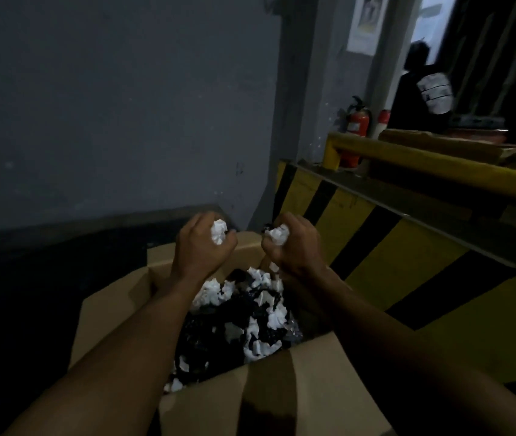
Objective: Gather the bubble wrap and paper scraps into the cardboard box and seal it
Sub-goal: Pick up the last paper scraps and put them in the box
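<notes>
Grey wall [108, 105] being faced behind open cardboard box [281, 388]. Crumpled paper wad [219, 236] being gripped by left hand [201, 247], second wad [277, 236] by right hand [294, 247], both above box's far rim. Scraps [250, 316] piled inside box; flaps [108, 309] open, sealing judged not yet done.

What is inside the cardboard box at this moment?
The cardboard box holds crumpled white paper scraps mixed with dark material. This pile covers the bottom, so nothing underneath can be seen.
</notes>
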Action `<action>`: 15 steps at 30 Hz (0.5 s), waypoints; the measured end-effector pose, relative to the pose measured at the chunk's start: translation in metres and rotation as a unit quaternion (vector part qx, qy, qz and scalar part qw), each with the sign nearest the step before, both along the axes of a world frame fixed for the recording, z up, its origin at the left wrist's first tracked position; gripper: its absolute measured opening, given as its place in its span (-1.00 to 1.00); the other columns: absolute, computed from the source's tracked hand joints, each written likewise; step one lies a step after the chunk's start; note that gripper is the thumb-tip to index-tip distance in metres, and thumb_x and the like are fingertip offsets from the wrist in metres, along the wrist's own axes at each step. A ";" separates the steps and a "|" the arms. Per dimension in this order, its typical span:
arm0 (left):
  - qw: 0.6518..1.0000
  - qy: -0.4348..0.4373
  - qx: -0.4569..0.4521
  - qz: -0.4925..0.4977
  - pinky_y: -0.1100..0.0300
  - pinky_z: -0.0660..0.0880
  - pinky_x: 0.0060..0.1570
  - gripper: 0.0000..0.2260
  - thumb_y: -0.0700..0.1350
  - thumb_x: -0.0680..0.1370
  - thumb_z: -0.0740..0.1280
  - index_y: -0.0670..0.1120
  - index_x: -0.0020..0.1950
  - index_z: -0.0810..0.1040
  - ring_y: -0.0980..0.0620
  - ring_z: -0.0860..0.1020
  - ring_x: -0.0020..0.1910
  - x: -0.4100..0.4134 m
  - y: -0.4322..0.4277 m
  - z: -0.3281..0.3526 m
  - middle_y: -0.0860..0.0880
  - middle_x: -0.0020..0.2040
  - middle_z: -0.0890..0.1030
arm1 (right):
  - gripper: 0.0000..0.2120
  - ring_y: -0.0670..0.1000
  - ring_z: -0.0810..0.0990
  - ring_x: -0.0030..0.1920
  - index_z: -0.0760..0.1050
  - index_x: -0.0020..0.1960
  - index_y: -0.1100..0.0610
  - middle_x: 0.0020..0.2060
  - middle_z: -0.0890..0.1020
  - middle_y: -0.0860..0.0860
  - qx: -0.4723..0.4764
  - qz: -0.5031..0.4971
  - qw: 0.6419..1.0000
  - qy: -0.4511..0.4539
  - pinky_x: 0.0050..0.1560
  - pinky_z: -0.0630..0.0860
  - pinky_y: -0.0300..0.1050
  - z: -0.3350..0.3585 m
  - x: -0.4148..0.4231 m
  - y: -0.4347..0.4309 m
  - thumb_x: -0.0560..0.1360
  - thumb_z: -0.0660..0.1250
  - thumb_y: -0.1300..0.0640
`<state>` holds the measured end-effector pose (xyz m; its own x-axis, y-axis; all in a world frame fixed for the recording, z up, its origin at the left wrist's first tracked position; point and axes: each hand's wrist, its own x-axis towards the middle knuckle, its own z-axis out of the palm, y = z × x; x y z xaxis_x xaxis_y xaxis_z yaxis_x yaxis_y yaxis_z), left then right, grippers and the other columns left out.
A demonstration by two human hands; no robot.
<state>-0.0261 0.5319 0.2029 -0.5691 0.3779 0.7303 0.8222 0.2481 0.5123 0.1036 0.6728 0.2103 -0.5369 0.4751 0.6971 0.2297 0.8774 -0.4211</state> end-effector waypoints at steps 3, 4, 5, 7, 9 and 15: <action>0.998 -0.039 -0.028 0.048 0.25 0.31 -0.21 -0.83 -0.06 0.40 0.45 -0.07 -0.08 0.55 0.03 0.48 -0.21 0.011 0.003 -0.011 -0.01 -0.16 0.54 | -0.71 0.01 0.40 -0.24 0.27 -0.20 0.00 -0.29 0.44 -0.03 -0.016 0.044 0.999 -0.018 -0.23 0.16 -0.17 -0.011 -0.005 0.012 0.36 0.41 0.00; 0.996 -0.052 -0.036 0.066 0.23 0.34 -0.19 -0.82 -0.05 0.40 0.44 -0.06 -0.06 0.55 0.02 0.49 -0.19 0.015 0.003 -0.014 -0.02 -0.14 0.55 | -0.71 0.03 0.41 -0.22 0.27 -0.19 -0.01 -0.27 0.45 -0.02 -0.021 0.059 0.998 -0.029 -0.22 0.18 -0.17 -0.016 -0.006 0.016 0.38 0.40 0.00; 0.994 -0.061 -0.041 0.080 0.20 0.37 -0.17 -0.82 -0.05 0.40 0.44 -0.06 -0.06 0.55 -0.01 0.51 -0.18 0.019 0.002 -0.018 -0.03 -0.13 0.55 | -0.73 0.04 0.44 -0.20 0.29 -0.18 0.00 -0.25 0.48 -0.01 -0.024 0.074 0.996 -0.040 -0.20 0.20 -0.17 -0.021 -0.006 0.019 0.38 0.40 0.00; 0.990 -0.080 -0.047 0.102 0.17 0.42 -0.13 -0.82 -0.06 0.40 0.45 -0.06 -0.05 0.55 -0.04 0.52 -0.14 0.030 0.000 -0.024 -0.04 -0.12 0.55 | -0.77 0.07 0.49 -0.15 0.34 -0.15 0.00 -0.20 0.52 0.01 -0.043 0.106 0.992 -0.062 -0.18 0.24 -0.17 -0.034 -0.005 0.025 0.37 0.39 -0.02; 0.986 -0.096 -0.065 0.116 0.21 0.37 -0.10 -0.82 -0.09 0.40 0.44 -0.06 -0.04 0.54 0.00 0.51 -0.09 0.044 -0.004 -0.033 -0.02 -0.08 0.56 | -0.77 0.10 0.51 -0.12 0.35 -0.14 -0.02 -0.18 0.54 0.03 -0.069 0.134 0.985 -0.079 -0.18 0.29 -0.16 -0.048 -0.002 0.027 0.36 0.35 -0.09; 0.970 -0.160 -0.115 0.141 0.24 0.32 -0.06 -0.78 -0.05 0.45 0.42 -0.08 0.03 0.50 -0.01 0.52 -0.04 0.067 -0.009 -0.069 -0.05 0.00 0.55 | -0.79 0.11 0.55 -0.09 0.44 -0.15 0.03 -0.16 0.59 0.05 -0.090 0.179 0.974 -0.102 -0.14 0.40 -0.13 -0.080 0.009 0.017 0.38 0.27 -0.11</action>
